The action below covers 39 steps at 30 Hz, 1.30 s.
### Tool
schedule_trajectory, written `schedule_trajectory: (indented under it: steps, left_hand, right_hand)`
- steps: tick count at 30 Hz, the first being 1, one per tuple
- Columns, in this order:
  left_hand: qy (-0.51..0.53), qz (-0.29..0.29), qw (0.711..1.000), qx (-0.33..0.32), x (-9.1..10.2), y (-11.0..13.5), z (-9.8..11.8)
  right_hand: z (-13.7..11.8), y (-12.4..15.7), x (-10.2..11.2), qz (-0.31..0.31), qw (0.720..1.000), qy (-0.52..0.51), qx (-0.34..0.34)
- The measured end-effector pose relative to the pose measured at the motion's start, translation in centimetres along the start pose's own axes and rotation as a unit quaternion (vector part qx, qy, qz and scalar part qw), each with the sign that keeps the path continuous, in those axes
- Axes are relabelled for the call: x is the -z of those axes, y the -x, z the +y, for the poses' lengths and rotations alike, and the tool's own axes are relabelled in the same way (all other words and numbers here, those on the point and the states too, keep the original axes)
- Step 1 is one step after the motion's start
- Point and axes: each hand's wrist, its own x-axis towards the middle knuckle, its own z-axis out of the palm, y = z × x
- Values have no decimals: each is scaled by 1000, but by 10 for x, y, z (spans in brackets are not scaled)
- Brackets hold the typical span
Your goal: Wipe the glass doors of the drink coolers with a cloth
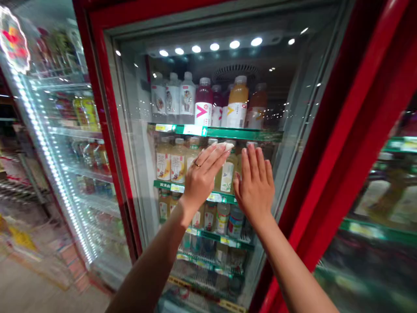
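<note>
My left hand (203, 171), with a ring on one finger, is raised against the glass door (140, 108) of a red-framed drinks fridge. Its fingers lie close together over a folded white tissue (230, 146), pressing it to the pane; only the tissue's edge shows past the fingertips. To its right, my right hand (256, 182) is laid flat, fingers stretched upward and nothing under them that I can see. Behind the pane, bottles of pale drink (178, 161) stand on a shelf, partly hidden by both hands.
Red frame posts (329, 182) border the door. Above my hands, a shelf with a green price strip (241, 133) carries bottles with purple (203, 100) and orange (238, 98) drinks. Another lit fridge (81, 152) stands at left, and more shelved drinks (374, 200) show at right.
</note>
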Motion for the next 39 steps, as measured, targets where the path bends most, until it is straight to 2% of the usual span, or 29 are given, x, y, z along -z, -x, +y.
schedule_trajectory:
  steps: [3,5,10,12,15,19,23,26,30,33,36,39]
  left_hand:
    - [-1,-1,1000,15,9,-1,-16]
    - [1,11,999,33,9,-8,-21]
    - [8,24,998,51,-5,-25,-12]
    - [16,7,999,37,-3,-19,-9]
    - [31,-21,999,16,10,-2,-16]
    - [40,-10,999,32,22,2,-36]
    - [43,20,997,55,15,-15,-44]
    - [41,24,998,43,12,-16,-43]
    - [30,-9,1000,3,27,5,-50]
    - [23,-3,1000,-2,40,17,-66]
    - [30,23,999,13,41,10,-79]
    - [46,48,997,29,32,-4,-79]
  right_hand:
    - [2,1,-1,-6,1000,-13,0]
    - [2,2,-2,-8,1000,-19,0]
    - [2,2,-4,-7,1000,-6,-5]
    - [2,3,-4,-8,1000,3,-8]
    - [1,2,-4,2,1000,8,-6]
    - [-16,-6,-2,14,1000,2,8]
    - [-48,-20,-8,3,999,-28,17]
    - [-64,-24,-21,6,1000,-30,-6]
    - [-66,-22,-32,0,1000,-7,-19]
    - [-65,-20,-32,0,1000,6,-18]
    - [-65,-20,-30,3,1000,14,-16]
    - [-66,-19,-31,3,1000,23,-13]
